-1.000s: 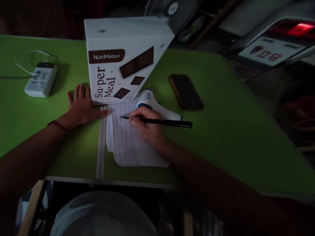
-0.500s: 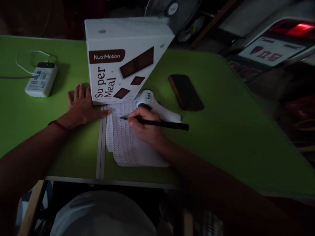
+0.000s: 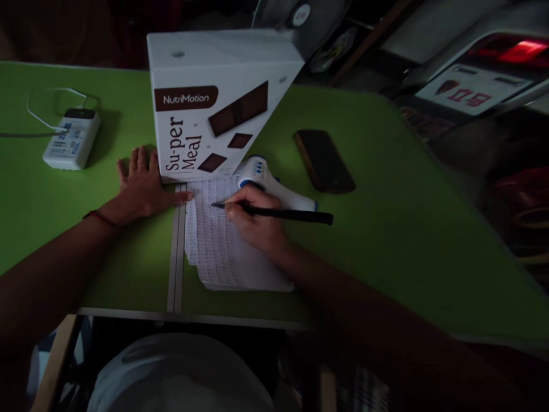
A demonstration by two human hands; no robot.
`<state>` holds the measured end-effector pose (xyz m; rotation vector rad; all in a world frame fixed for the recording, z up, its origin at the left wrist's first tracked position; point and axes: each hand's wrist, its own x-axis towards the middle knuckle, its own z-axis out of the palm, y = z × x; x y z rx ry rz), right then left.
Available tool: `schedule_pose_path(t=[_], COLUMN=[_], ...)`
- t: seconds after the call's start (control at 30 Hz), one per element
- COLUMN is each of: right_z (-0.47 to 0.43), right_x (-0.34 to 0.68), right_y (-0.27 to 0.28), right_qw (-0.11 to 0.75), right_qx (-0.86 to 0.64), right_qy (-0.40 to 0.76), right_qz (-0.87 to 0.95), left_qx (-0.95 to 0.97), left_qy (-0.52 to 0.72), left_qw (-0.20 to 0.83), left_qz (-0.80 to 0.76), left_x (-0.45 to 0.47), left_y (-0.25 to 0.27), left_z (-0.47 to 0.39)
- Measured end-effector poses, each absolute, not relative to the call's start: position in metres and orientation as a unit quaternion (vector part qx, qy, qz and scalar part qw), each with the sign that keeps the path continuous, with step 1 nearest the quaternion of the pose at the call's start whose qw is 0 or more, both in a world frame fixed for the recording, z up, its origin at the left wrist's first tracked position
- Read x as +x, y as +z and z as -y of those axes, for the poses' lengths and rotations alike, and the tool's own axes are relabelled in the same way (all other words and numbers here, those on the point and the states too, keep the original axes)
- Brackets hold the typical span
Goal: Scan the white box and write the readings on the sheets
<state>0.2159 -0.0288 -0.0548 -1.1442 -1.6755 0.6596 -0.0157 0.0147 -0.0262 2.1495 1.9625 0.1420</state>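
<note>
My right hand (image 3: 257, 220) grips a black pen (image 3: 300, 216), its tip over the upper part of a sheet of paper (image 3: 223, 257). Dense rows of handwriting cover the sheet's left part; its lower right is blank. More sheets lie under it, edges uneven. My left hand (image 3: 141, 186) lies flat on the green table with fingers spread, thumb reaching the paper's left edge. Just beyond the paper stands a white box (image 3: 180, 74) marked "NutriMotion Su-per Meal". A white and blue handheld thermometer (image 3: 278, 191) lies behind my right hand, partly covered by it.
A dark phone (image 3: 325, 161) lies right of the box on the green table (image 3: 386, 240). Toward the left sits a white adapter (image 3: 71, 140) with cables plugged in. A metal seam (image 3: 175, 257) crosses the table beside the paper. A fan (image 3: 300, 23) stands behind the table.
My right hand and the pen have shifted slightly to the right along the paper. My left hand, the box and the other things have stayed put.
</note>
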Motion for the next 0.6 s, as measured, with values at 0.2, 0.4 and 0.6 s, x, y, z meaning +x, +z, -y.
schedule_pose_path(t=[0.2,0.4,0.6], right_z=[0.0293,0.0303,0.0298], right_x=[0.2138,0.2148,0.2165], right_y=[-0.0537,-0.0523,-0.0522], right_qw=[0.479,0.485,0.483], right_qx=[-0.485,-0.478,-0.474], right_qy=[0.254,0.271,0.289], right_qz=[0.686,0.681,0.678], left_qx=[0.732,0.735,0.733], left_qy=[0.041,0.045,0.047], left_qw=[0.112,0.114,0.117], left_qz=[-0.671,-0.667,-0.669], left_x=[-0.015,-0.0151,-0.0152], left_y=[-0.025,-0.0233,-0.0231], left_z=[-0.0144,-0.0138,-0.0125])
